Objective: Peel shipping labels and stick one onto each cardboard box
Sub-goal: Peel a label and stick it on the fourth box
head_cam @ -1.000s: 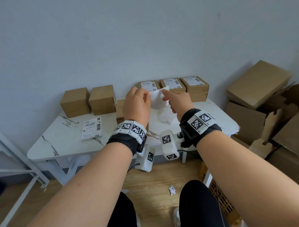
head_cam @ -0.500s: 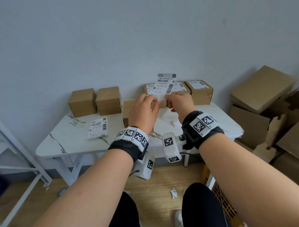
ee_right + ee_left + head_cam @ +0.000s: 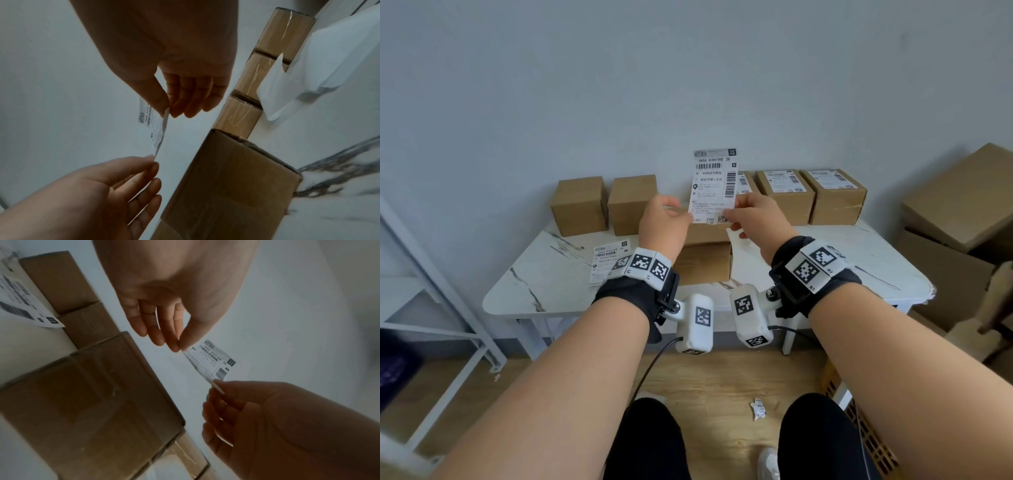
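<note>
Both hands hold a printed shipping label (image 3: pixel 714 186) upright in the air by its bottom edge. My left hand (image 3: pixel 686 215) pinches the lower left corner and my right hand (image 3: pixel 727 219) pinches the lower right corner. The left wrist view shows the left hand (image 3: pixel 179 346) gripping the label (image 3: pixel 211 361) between thumb and fingertip. The right hand (image 3: pixel 169 110) pinches the label (image 3: pixel 153 125) the same way in the right wrist view. A plain cardboard box (image 3: pixel 703 255) stands on the table right below the label. Two unlabelled boxes (image 3: pixel 580 205) (image 3: pixel 633 202) sit at the back left.
Labelled boxes (image 3: pixel 786 195) (image 3: pixel 832 195) line the back right of the white marble table (image 3: pixel 876 260). Another label sheet (image 3: pixel 607 257) lies at the left, and white backing paper (image 3: pixel 308 73) lies right of the near box. Large cardboard boxes (image 3: pixel 959 202) are piled at the right, and a metal rack (image 3: pixel 434 274) stands at the left.
One second ago the hands worked on a white sheet. The label then came up with its printed face toward me, and the hands now hold it a little further apart.
</note>
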The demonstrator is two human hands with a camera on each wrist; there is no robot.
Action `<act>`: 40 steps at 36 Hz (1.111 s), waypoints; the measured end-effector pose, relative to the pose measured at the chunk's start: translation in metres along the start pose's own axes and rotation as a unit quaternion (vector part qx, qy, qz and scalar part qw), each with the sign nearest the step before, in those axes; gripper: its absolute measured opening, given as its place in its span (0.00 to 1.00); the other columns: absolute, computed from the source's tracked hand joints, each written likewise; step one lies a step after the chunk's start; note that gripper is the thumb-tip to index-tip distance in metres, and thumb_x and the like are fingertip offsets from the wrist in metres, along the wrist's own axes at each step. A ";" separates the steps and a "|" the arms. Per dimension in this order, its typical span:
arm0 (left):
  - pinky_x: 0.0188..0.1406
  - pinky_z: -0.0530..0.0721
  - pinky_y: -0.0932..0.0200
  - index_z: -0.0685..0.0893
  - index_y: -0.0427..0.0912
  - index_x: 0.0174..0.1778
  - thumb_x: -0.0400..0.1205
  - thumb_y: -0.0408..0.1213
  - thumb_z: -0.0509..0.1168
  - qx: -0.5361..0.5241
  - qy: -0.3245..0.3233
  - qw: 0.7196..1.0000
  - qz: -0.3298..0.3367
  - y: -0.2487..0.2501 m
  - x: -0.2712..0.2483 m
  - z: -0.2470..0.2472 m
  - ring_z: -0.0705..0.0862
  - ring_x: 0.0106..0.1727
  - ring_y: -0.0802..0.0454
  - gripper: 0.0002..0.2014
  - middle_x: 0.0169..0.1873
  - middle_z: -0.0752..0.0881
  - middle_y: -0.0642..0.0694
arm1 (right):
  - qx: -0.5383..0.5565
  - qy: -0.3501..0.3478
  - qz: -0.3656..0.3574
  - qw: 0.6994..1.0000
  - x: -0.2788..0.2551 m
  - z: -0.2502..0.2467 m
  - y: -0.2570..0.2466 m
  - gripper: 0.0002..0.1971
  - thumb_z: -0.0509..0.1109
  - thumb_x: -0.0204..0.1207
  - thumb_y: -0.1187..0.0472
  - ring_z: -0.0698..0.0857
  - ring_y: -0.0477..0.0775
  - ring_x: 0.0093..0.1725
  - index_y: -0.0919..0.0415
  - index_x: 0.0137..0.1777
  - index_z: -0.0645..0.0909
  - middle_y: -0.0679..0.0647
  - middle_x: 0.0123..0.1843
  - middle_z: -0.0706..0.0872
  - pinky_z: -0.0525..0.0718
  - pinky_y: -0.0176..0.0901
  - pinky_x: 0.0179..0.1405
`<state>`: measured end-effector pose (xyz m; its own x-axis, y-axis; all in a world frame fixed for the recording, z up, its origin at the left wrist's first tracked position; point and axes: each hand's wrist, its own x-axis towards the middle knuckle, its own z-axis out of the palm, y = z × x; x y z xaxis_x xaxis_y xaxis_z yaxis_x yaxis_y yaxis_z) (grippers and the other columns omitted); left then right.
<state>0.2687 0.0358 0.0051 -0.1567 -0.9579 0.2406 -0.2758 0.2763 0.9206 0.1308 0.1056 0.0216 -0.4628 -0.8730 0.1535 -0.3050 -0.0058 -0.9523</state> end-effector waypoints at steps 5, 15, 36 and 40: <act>0.40 0.79 0.60 0.79 0.47 0.50 0.77 0.34 0.68 0.038 0.028 0.999 0.024 -0.009 0.002 -0.006 0.84 0.44 0.52 0.09 0.43 0.85 0.49 | -0.026 0.003 -0.009 1.000 0.008 0.013 0.003 0.07 0.72 0.76 0.67 0.83 0.49 0.40 0.62 0.52 0.78 0.52 0.45 0.86 0.79 0.36 0.37; 0.38 0.80 0.60 0.81 0.46 0.48 0.77 0.35 0.67 0.144 0.036 0.985 0.086 -0.027 -0.003 -0.009 0.83 0.40 0.53 0.05 0.29 0.80 0.57 | -0.145 0.021 -0.053 0.988 0.015 0.025 0.019 0.17 0.75 0.75 0.63 0.83 0.48 0.42 0.58 0.59 0.73 0.49 0.42 0.80 0.77 0.33 0.34; 0.40 0.83 0.57 0.81 0.45 0.52 0.78 0.34 0.67 0.218 0.046 0.963 0.153 -0.028 -0.009 -0.005 0.83 0.40 0.51 0.08 0.33 0.83 0.52 | -0.222 0.003 -0.073 0.972 0.018 0.023 0.025 0.18 0.75 0.74 0.63 0.80 0.47 0.40 0.58 0.61 0.75 0.45 0.39 0.78 0.71 0.32 0.29; 0.39 0.78 0.61 0.82 0.45 0.53 0.79 0.35 0.67 0.225 0.044 0.961 0.153 -0.027 -0.009 -0.006 0.82 0.39 0.53 0.08 0.35 0.83 0.53 | -0.227 0.010 -0.076 0.971 0.017 0.024 0.025 0.18 0.75 0.74 0.62 0.80 0.46 0.39 0.58 0.61 0.75 0.45 0.38 0.79 0.72 0.32 0.30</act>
<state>0.2829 0.0369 -0.0202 -0.2207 -0.8236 0.5224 -0.6150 0.5333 0.5809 0.1350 0.0786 -0.0064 -0.3979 -0.8695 0.2927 -0.7048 0.0855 -0.7042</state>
